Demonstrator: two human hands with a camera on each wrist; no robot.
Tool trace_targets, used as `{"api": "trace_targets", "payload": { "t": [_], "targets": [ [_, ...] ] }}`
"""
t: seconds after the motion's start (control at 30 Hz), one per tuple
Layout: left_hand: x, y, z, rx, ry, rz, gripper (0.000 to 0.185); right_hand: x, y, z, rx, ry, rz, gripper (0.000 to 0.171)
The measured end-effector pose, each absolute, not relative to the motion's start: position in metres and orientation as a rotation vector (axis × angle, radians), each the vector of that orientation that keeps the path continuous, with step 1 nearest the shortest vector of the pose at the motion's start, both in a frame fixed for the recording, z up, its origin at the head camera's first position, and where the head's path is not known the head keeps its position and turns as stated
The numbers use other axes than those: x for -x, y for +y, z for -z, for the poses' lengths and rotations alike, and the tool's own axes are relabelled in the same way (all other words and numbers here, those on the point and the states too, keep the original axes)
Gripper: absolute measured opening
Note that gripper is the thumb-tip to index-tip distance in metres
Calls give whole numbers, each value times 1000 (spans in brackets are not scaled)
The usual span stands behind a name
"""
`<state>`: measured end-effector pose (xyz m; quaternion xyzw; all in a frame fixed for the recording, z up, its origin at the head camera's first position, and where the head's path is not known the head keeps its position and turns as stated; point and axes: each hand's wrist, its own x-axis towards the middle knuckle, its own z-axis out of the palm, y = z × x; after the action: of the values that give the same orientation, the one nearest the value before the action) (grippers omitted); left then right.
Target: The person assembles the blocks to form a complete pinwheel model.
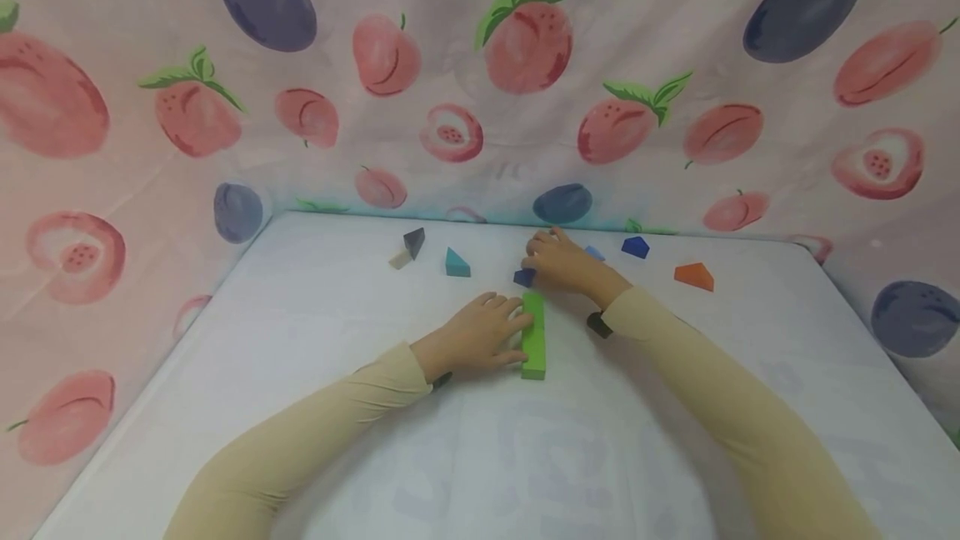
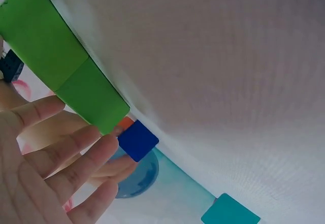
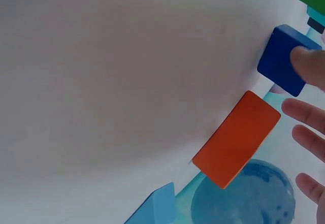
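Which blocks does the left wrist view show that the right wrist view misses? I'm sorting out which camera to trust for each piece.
Only the left wrist view shows the left hand, its fingers straight beside the long green block, and a teal block by the far edge. Only the right wrist view shows the orange block lying flat, a light blue block and the right hand's fingertips, one touching the dark blue block. Both share the green block, that dark blue block and the white tabletop.

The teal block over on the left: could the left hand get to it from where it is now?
Probably yes. The left hand rests against the green bar, and only bare sheet lies between it and the teal block; nothing looks in the way.
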<state>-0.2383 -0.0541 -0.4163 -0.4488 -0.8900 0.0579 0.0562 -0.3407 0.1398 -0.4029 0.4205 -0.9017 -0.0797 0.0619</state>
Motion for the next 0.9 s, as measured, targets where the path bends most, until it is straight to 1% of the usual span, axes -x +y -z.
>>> {"api": "trace_targets", "payload": {
  "t": [0.57, 0.7, 0.9],
  "targets": [
    [239, -54, 419, 1356, -2711, -159, 53, 316, 167, 406, -1265, -2711, 145, 19],
    [239, -54, 418, 1354, -2743, -154, 55, 309, 170, 405, -1250, -2757, 114, 20],
    [239, -54, 417, 1349, -2743, -156, 55, 304, 170, 404, -1247, -2792, 57, 26]
  ]
}}
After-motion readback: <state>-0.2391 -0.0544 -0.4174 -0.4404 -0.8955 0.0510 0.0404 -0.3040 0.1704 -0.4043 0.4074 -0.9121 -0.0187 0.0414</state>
